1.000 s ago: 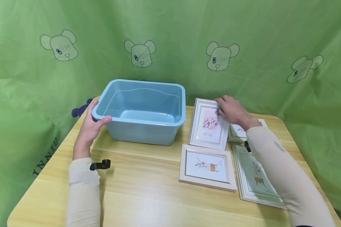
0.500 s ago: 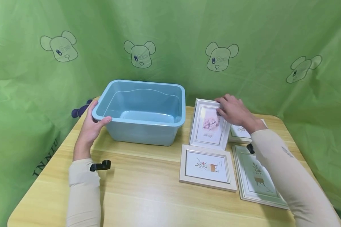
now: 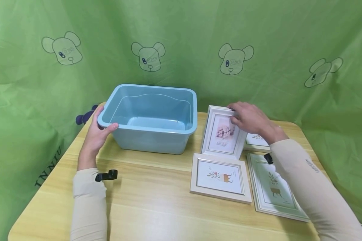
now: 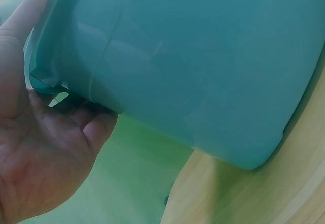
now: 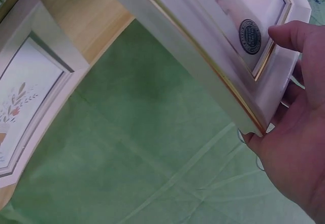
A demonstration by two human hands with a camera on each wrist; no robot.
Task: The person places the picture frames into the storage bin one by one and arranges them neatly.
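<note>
A blue plastic basin (image 3: 151, 140) stands on the table, and nothing lies in the part of its inside that shows. My left hand (image 3: 97, 135) grips its left front corner, thumb over the rim and fingers under the lip. To the right, my right hand (image 3: 253, 120) holds a white picture frame (image 3: 205, 134) with pink blossoms by its top right corner. In the right wrist view the thumb presses the front of this picture frame (image 5: 238, 71), fingers behind. The frame leans upright, its lower edge close behind a cream picture frame (image 3: 220, 197) lying flat.
A larger pale frame (image 3: 259, 201) lies flat at the right, partly under the right forearm. Behind it lies a smaller frame (image 3: 256, 147), partly hidden by the right hand. A green curtain (image 3: 181, 40) hangs along the table's (image 3: 151, 214) back and sides.
The right hand and forearm have shifted slightly to the right, and the blossom frame's top has tilted slightly with the hand. The left hand and the basin stay put.
</note>
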